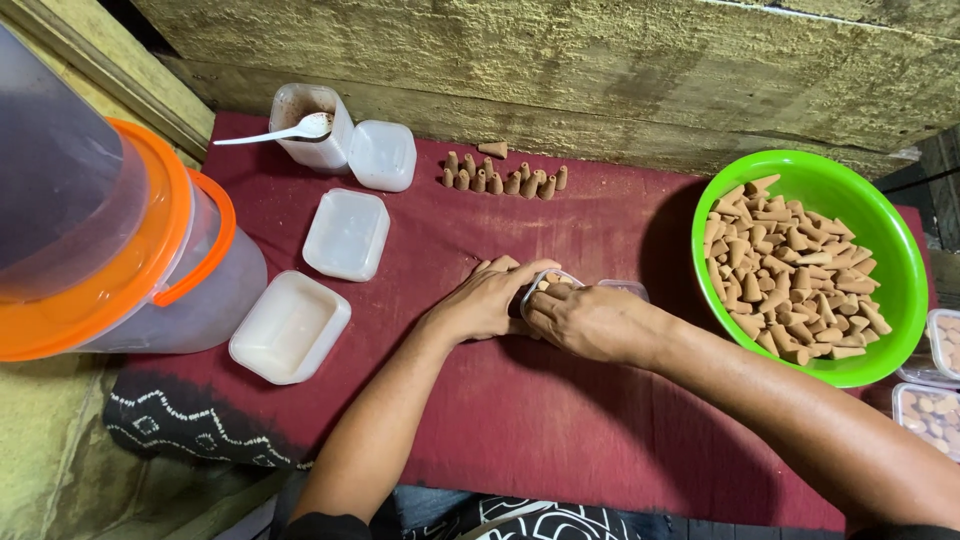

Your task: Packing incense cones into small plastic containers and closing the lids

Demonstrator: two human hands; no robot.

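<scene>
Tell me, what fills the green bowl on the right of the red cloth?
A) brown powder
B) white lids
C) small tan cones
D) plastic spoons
C: the green bowl is heaped with small tan cones, the same kind as those standing in a short row farther back on the red cloth.

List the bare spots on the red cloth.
Bare cloth lies near the front edge between the forearms, and between the flat white lid and the cone row. Crowded around the left hand, right hand and green bowl.
</scene>
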